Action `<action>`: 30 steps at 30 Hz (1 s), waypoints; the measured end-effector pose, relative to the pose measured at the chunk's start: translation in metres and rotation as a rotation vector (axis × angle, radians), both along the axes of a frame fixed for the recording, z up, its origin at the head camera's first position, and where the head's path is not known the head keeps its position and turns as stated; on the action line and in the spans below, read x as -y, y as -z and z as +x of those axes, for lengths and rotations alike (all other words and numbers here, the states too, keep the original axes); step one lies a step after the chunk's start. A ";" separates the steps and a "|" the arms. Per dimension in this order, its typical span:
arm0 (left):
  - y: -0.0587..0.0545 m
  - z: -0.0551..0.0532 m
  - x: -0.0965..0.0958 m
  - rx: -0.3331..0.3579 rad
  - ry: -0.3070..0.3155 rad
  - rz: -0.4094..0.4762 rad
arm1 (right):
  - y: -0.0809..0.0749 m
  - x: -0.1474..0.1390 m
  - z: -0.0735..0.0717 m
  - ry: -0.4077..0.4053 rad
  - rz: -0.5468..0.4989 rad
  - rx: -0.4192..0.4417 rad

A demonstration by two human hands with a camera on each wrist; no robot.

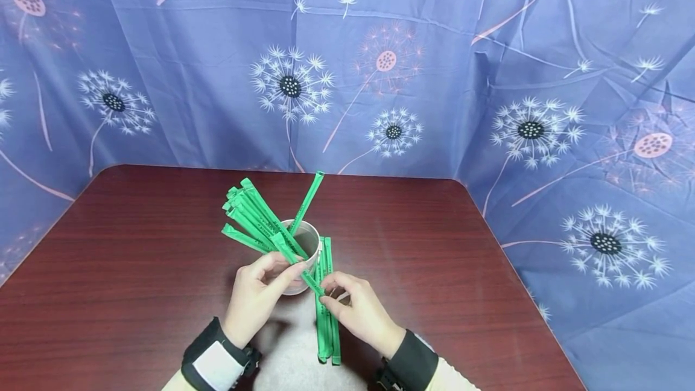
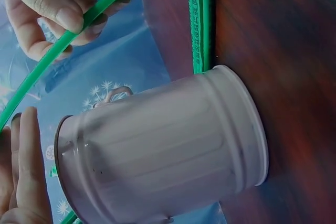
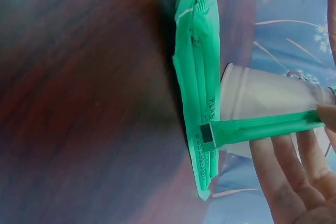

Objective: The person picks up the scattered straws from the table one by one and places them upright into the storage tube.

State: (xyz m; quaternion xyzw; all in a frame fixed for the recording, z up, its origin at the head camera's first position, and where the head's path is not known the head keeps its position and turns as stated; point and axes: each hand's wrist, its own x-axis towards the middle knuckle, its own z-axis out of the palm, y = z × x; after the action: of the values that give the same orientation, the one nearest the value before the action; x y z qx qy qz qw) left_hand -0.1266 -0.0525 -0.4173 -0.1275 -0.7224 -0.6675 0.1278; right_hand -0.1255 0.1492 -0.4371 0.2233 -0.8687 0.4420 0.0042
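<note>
My left hand pinches a slim green stick packet at the front of a pale pail with small side handles. The packet slants down to my right hand, whose thumb and fingertips grip it near its lower end. In the right wrist view, that end of the packet shows a black square. Several more green stick packets lean out of the pail, mostly to the left. Beside it, below my right hand, a row of several green packets lies on the table.
The dark red wooden table has a pale grey patch in front of the pail. Blue cloth with a dandelion print hangs behind the table and along its sides. Black straps circle both wrists.
</note>
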 end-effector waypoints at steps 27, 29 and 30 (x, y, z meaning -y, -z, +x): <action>-0.011 -0.012 0.020 -0.295 -0.232 0.608 | 0.014 -0.012 0.001 -0.043 0.446 0.062; -0.012 -0.014 0.021 -0.343 -0.216 0.646 | 0.015 -0.013 0.000 -0.028 0.437 0.054; -0.012 -0.015 0.022 -0.364 -0.214 0.663 | 0.015 -0.014 -0.001 -0.021 0.434 0.052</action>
State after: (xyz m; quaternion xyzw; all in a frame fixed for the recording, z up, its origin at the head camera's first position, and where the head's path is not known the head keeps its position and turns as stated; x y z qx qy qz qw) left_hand -0.1412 -0.0740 -0.4053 -0.1196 -0.4424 -0.8140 0.3570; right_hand -0.1261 0.1629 -0.4525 0.2164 -0.9410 0.2502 -0.0709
